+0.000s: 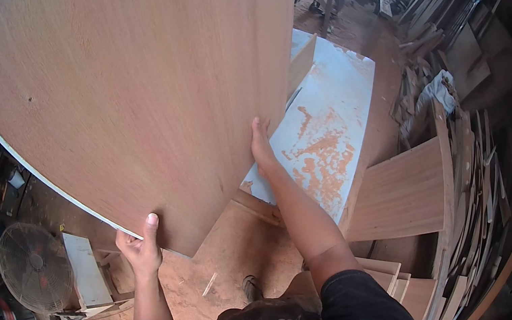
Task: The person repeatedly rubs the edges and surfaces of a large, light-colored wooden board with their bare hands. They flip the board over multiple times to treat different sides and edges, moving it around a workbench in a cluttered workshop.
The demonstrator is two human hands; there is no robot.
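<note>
A large plywood sheet (137, 77) fills the left and middle of the view, its lower edge pale. My left hand (143, 248) grips that lower edge near the bottom corner, thumb on the face and fingers curled under. At the sheet's right edge, my right hand (261, 143) holds on with the thumb side showing; its other fingers are mostly hidden behind the sheet. Behind it lies a worktable with a pale blue-white top (344, 93), patched with sawdust. A narrow wooden board (301, 65) stands on the worktable, partly covered by the sheet.
A round caged fan (36, 262) stands at lower left beside a white panel (86, 270). At right, plywood pieces (404, 191) lean near a long stack of wood strips (477, 199). A small wood stick (210, 284) lies on the dusty floor near my foot.
</note>
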